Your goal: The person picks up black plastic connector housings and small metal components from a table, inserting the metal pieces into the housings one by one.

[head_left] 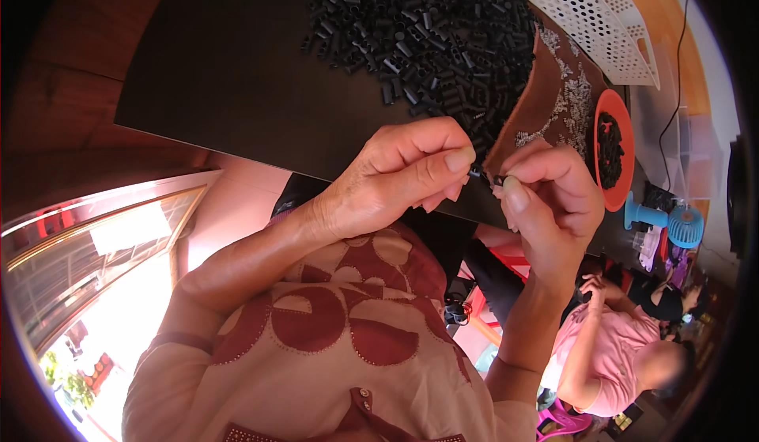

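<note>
My left hand point(415, 161) is closed in a pinch, thumb against the curled fingers. At its fingertips shows the end of a small silvery piece point(474, 174), too small to name. Close beside it, my right hand point(557, 197) pinches a small dark part point(499, 180) between thumb and forefinger. The two sets of fingertips face each other, slightly apart, over the table's near edge. Beyond them lies a big heap of short black tubular plastic parts point(427, 35). Small silvery metal pieces point(575, 98) are scattered on a brown sheet point(545, 70) right of the heap.
The dark table point(229, 70) stretches to the left. An orange-red bowl point(624, 126) of small black parts stands right, below a white perforated basket point(589, 19). A blue fan point(685, 227) is farther right. Another person in a pink shirt point(617, 355) sits at lower right.
</note>
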Available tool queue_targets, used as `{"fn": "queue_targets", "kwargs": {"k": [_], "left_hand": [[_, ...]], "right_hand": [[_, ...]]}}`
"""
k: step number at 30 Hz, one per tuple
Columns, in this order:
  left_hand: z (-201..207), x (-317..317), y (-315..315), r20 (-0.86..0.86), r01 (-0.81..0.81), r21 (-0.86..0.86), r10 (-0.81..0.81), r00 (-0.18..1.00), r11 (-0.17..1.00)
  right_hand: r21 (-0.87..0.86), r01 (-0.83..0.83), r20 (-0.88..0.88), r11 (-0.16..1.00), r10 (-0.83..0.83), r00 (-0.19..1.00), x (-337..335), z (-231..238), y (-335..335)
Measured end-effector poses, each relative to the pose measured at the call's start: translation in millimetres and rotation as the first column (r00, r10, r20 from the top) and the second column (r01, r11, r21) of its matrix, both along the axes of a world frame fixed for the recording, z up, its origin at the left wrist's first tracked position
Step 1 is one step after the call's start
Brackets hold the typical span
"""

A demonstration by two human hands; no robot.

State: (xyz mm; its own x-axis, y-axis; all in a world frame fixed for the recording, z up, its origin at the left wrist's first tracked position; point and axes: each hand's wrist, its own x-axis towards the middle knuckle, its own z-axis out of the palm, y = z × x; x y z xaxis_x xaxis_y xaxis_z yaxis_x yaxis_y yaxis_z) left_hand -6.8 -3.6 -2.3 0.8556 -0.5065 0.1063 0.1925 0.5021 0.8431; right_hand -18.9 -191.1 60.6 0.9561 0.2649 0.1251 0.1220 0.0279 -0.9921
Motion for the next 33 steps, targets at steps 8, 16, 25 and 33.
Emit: {"fn": "queue_targets", "kwargs": {"k": [8, 16, 25, 33], "left_hand": [[2.7, -1.7, 2.4, 0.082, 0.015, 0.095, -0.023, 0.996, 0.995], [4.3, -1.2, 3.5, 0.041, 0.006, 0.124, -0.011, 0.999, 0.992], [0.2, -0.8, 2.6, 0.077, -0.007, 0.177, -0.007, 0.997, 0.984], [-0.7, 0.4, 2.6, 0.129, -0.003, 0.242, -0.029, 0.991, 0.97]], "right_hand": [[-0.019, 0.025, 0.018, 1.0, -0.025, 1.0, -8.1, -1.9, 7.4], [-0.241, 0.16, 0.17, 0.957, -0.121, 0.978, -11.9, -2.9, 16.5], [-0.265, 0.287, 0.266, 0.92, -0.216, 0.939, -19.6, -7.4, 26.6], [-0.285, 0.306, 0.238, 0.908, -0.242, 0.941, -23.2, -5.5, 28.6]]}}
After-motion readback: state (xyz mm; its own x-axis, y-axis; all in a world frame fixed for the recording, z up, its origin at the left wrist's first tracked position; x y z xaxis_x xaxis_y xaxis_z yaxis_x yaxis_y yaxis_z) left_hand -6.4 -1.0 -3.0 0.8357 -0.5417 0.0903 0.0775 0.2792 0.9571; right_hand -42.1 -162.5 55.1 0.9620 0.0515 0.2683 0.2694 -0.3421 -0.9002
